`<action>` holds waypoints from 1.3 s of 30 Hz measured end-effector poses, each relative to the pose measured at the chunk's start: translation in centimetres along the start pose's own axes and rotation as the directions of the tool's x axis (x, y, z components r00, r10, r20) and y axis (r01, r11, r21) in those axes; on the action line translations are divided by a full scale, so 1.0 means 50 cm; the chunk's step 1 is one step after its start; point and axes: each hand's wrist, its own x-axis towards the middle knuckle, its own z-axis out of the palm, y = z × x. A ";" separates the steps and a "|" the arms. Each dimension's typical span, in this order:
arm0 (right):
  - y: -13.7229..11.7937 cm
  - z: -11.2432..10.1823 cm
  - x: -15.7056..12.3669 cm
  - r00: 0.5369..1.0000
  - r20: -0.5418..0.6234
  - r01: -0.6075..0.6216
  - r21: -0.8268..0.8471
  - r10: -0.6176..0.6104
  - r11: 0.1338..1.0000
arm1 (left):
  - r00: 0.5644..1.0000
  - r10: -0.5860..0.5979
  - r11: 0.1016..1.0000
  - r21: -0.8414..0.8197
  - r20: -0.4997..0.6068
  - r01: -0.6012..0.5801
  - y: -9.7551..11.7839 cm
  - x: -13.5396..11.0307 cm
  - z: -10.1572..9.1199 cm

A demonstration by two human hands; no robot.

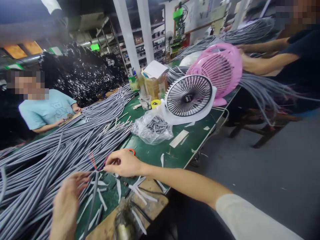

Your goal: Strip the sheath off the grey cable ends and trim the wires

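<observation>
A grey cable [94,193] runs up between my hands, and thin orange-red wires [92,161] fan out from its stripped end. At that end, my left hand [68,195] pinches what looks like a thin pale strand between thumb and fingertips. From the other side my right hand [126,163] is closed, thumb against forefinger, on the same pale strand, which crosses the cable's tip. Darker wires show beside my right fingertips. Just behind that hand an orange loop [132,152] sticks out; the rest of it is hidden. White sheath scraps [102,200] lie below my hands.
Long grey cables [50,160] cover the table's left side. Beyond my right hand are a plastic bag of short grey tubes [156,126], a white fan [188,96] and a pink fan [220,70]. A wooden board [155,200] sits at the near edge. Two people work nearby.
</observation>
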 end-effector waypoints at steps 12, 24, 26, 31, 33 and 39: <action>0.016 0.009 0.000 0.999 -0.041 0.011 -0.078 -0.014 0.997 | 0.953 -0.156 0.941 -0.256 0.260 0.224 0.091 -0.060 0.039; 0.030 -0.016 0.016 0.964 -0.240 -0.025 -0.517 -0.117 0.856 | 0.963 -0.161 0.925 -0.307 0.217 0.224 0.088 -0.061 0.047; 0.033 -0.025 0.020 0.959 -0.255 -0.036 -0.538 -0.122 0.842 | 0.968 -0.163 0.918 -0.330 0.190 0.220 0.090 -0.060 0.045; 0.039 -0.026 0.025 0.979 -0.165 0.001 -0.585 -0.120 0.811 | 0.967 -0.192 0.910 -0.340 0.165 0.239 0.093 -0.058 0.047; 0.043 -0.021 0.026 0.987 -0.117 0.021 -0.598 -0.114 0.801 | 0.969 -0.198 0.902 -0.359 0.150 0.241 0.094 -0.056 0.049; 0.067 -0.018 0.034 0.993 -0.047 0.055 -0.613 -0.105 0.788 | 0.980 -0.189 0.909 -0.365 0.069 0.201 0.093 -0.052 0.050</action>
